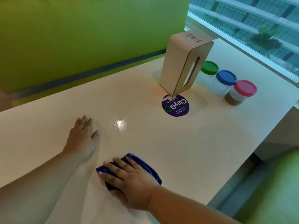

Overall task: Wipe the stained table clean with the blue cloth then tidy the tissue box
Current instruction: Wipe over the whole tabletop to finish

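Note:
My right hand (127, 180) lies flat on the folded blue cloth (145, 167) and presses it onto the white table (186, 151) near the front. My left hand (82, 135) rests palm down on the table to the left, fingers straight, holding nothing. The beige tissue box (176, 62) stands on end at the back, its slot facing right, with white tissue showing inside. A glossy patch reflects light on the table between my left hand and the box.
A round purple sticker (175, 105) lies on the table at the foot of the box. Three jars with green (209, 67), blue (226, 77) and pink (245, 87) lids stand right of it. Green seats flank the table; a window runs along the right.

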